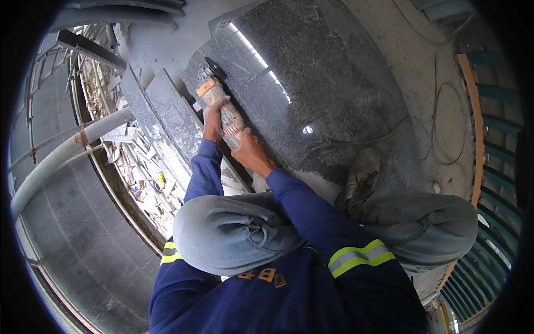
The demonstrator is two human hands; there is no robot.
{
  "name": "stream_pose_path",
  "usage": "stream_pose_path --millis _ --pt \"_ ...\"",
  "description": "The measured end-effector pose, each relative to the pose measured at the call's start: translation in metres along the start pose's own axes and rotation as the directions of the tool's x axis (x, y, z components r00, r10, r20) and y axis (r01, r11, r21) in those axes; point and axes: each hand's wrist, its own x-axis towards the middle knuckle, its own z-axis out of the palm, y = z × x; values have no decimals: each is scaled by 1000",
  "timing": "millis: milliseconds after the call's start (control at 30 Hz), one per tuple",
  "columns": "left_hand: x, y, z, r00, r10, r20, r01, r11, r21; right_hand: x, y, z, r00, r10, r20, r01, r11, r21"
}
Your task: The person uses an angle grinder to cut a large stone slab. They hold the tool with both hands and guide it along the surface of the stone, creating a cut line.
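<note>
Both my hands are wrapped round a dusty orange-and-grey angle grinder [227,113]. My left hand [214,118] grips its body behind the orange collar, and my right hand [250,150] closes round the rear end. At the far end of the tool, a dark disc [213,67] stands on edge over the left edge of a dark polished stone slab [311,83]. Whether the disc touches the stone, I cannot tell. Pale dust lies over the tool and along the slab's edge.
Narrow grey stone strips [167,103] lie left of the slab. Beyond them are broken offcuts [147,172] and a thick pale pipe [72,150]. A cable [436,128] loops on the dusty floor at right, before a green slatted barrier [500,167]. My shoe [359,175] rests by the slab.
</note>
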Motion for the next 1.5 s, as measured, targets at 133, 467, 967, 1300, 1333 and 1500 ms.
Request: stream_pose_path --millis 133,467,967,1300,1333,1500 --pt "-21 0 10 1000 -12 -14 12 1000 -1 -11 3 -4 1000 7 7 -6 1000 -6" --pt "-10 3 10 1000 -2 -22 2 1000 17 0 3 -2 1000 -11 -17 11 1000 -7" --pt "4 5 -6 998 -42 50 41 999 34 4 -5 -3 999 -12 30 11 999 30" --pt "-7 -1 5 999 -36 -12 37 999 23 -7 3 -4 999 33 31 -32 999 -13" --pt "-6 -1 3 999 -34 -19 35 999 27 -7 0 -5 1000 10 20 -9 999 -32" --pt "-5 0 2 1000 -19 -19 20 999 37 -5 -3 -11 996 21 90 -25 999 37"
